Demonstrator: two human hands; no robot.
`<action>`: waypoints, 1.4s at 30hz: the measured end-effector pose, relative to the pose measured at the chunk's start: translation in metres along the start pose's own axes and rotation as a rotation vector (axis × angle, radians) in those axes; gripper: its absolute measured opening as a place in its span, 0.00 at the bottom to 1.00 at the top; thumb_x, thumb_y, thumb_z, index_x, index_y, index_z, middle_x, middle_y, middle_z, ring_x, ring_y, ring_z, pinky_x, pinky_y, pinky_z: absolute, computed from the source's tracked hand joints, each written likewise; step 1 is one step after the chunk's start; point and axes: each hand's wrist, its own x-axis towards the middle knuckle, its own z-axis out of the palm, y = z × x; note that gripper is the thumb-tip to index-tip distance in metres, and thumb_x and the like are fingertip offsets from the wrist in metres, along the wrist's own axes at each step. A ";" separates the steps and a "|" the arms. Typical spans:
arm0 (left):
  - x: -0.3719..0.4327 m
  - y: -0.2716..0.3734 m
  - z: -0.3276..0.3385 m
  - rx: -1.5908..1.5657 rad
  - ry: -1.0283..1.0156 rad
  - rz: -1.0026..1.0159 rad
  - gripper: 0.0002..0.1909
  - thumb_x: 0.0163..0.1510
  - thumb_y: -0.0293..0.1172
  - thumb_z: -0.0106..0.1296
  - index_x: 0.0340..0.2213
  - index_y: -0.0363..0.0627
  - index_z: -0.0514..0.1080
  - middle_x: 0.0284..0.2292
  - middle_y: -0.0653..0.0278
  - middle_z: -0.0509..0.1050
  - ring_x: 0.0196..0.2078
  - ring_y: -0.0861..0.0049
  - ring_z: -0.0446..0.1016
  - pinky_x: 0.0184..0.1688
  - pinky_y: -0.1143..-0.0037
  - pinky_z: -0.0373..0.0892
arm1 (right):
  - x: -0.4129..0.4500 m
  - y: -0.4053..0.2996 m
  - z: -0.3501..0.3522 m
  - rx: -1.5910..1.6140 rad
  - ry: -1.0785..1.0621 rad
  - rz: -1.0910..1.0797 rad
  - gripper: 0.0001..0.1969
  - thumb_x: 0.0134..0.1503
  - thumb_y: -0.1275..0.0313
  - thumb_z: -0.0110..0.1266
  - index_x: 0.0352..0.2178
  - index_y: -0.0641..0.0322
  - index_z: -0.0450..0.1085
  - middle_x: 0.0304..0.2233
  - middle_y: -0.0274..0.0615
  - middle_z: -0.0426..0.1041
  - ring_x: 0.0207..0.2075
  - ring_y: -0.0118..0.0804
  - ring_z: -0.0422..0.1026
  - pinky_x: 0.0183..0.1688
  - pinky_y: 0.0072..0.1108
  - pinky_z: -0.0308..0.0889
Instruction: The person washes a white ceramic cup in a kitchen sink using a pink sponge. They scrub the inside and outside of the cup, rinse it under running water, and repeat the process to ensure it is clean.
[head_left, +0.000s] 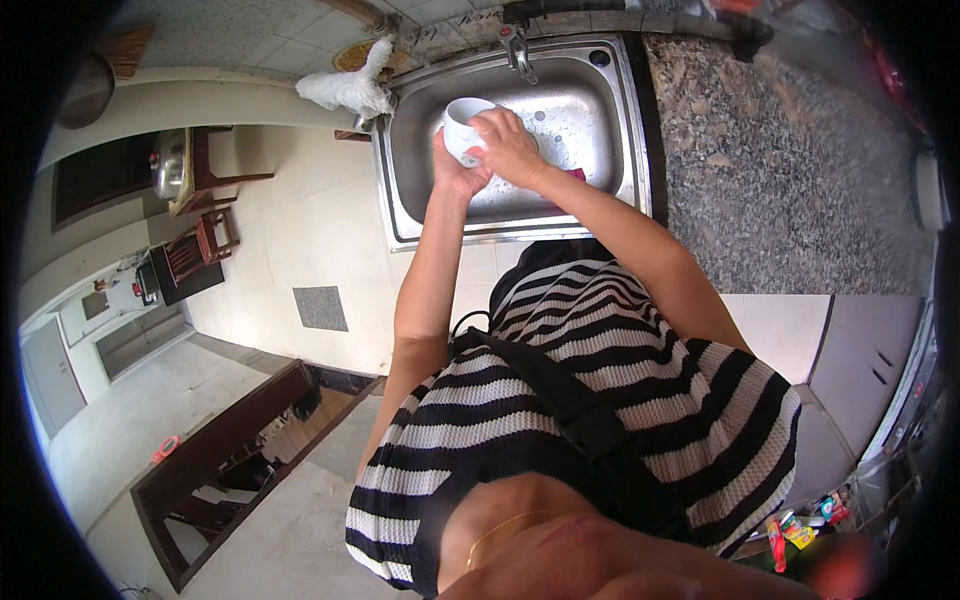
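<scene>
A white bowl or cup with a printed pattern is tilted above the stainless steel sink. Its open mouth faces up and away from me. My left hand supports it from the left and below, the palm against its wall. My right hand grips its right side, fingers over the rim. Behind them is the metal faucet; I cannot tell whether water runs. Water drops dot the sink's bottom. A dark pink item lies in the sink, partly hidden by my right forearm.
Right of the sink stretches a speckled granite countertop. A white cloth hangs at the sink's back left corner. A round black plug or cap sits at the back right corner. Wooden furniture stands far to the left.
</scene>
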 end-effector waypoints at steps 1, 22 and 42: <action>-0.004 0.000 0.000 -0.042 -0.101 -0.118 0.22 0.47 0.48 0.27 0.36 0.49 0.62 0.33 0.62 0.67 0.35 0.71 0.67 0.31 0.70 0.67 | 0.005 0.006 -0.005 0.014 -0.025 -0.015 0.11 0.42 0.69 0.48 0.28 0.62 0.62 0.25 0.45 0.64 0.33 0.46 0.60 0.39 0.28 0.54; -0.024 -0.004 -0.016 1.483 0.259 1.050 0.21 0.42 0.32 0.48 0.38 0.42 0.56 0.35 0.59 0.61 0.35 0.74 0.63 0.34 0.77 0.62 | 0.026 -0.007 0.017 0.633 -0.132 1.005 0.15 0.53 0.67 0.32 0.27 0.69 0.62 0.24 0.53 0.66 0.25 0.45 0.68 0.25 0.33 0.62; -0.017 0.020 -0.025 0.282 -0.018 0.106 0.26 0.45 0.53 0.31 0.35 0.45 0.63 0.29 0.62 0.68 0.30 0.71 0.69 0.30 0.71 0.67 | -0.006 -0.015 -0.009 0.054 -0.459 0.085 0.08 0.47 0.72 0.40 0.26 0.64 0.64 0.33 0.48 0.65 0.36 0.43 0.65 0.39 0.30 0.60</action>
